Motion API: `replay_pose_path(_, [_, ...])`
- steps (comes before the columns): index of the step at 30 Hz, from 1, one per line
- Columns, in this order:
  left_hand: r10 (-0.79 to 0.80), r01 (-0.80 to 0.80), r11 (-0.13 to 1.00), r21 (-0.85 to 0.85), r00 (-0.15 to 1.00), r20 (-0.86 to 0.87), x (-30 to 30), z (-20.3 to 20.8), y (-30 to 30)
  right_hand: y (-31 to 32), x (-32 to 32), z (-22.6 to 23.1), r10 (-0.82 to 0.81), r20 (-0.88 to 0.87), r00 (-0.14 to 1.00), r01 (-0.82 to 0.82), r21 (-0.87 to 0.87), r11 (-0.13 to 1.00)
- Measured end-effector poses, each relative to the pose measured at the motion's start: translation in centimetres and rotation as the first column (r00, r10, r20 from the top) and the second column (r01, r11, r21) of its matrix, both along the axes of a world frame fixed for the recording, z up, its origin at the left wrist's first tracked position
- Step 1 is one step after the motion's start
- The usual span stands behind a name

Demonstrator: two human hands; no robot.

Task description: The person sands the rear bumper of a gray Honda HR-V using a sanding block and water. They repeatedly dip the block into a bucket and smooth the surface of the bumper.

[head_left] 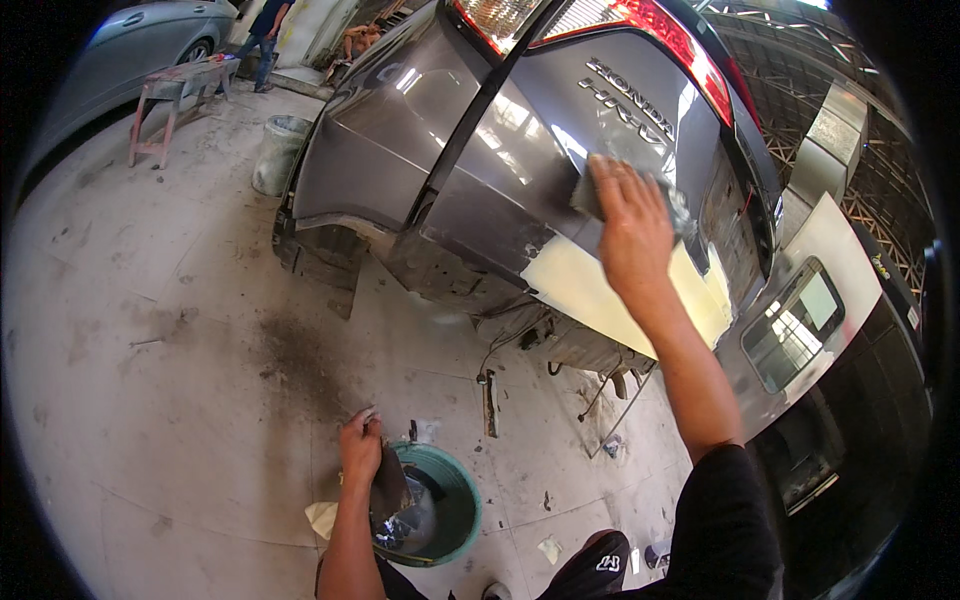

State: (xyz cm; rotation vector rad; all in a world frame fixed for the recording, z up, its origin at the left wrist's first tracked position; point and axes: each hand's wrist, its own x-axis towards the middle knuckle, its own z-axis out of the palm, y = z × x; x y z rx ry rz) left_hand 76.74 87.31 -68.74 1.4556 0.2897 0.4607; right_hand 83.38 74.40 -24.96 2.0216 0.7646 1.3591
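Note:
My right hand lies against the tailgate of a dark grey car, fingers stretched out over a dark grey sheet that looks like sandpaper. Its edges show on both sides of the hand. Just below it, a pale yellow filler patch covers the tailgate's lower part. My left hand is closed at the top of a dark, flat, flexible piece, whose kind I cannot make out. That piece hangs over a green bucket with liquid in it.
The bumper is off, baring the car's lower rear and hanging wires. A grey drum stands left of the car. Farther off are a pinkish sawhorse, a silver car and a person. A detached vehicle panel is at right.

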Motion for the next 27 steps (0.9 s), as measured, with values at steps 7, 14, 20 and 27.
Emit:
replay_pose_path(7, [-0.014, 0.014, 0.997, -0.077, 1.0, 0.003, 0.2, -0.6, 0.3, -0.7, 4.3, -4.1, -0.097, -0.005, 0.995, 0.096, -0.083, 0.992])
replay_pose_path(14, [-0.052, 0.046, 0.997, -0.058, 0.993, -0.107, 0.5, -0.8, 0.6, 0.9, 5.1, -3.2, -0.017, -0.065, 0.998, 0.012, -0.084, 0.996])
replay_pose_path(20, [-0.064, 0.042, 0.985, -0.169, 0.99, -0.129, 0.8, -1.4, 0.9, 0.1, 5.0, -4.4, 0.007, -0.128, 0.992, -0.014, -0.057, 0.998])
replay_pose_path(27, [0.007, -0.012, 0.999, -0.053, 0.996, -0.091, 1.1, -2.1, 1.8, 0.0, 5.3, -4.1, 0.012, -0.17, 0.985, -0.021, -0.051, 0.998])
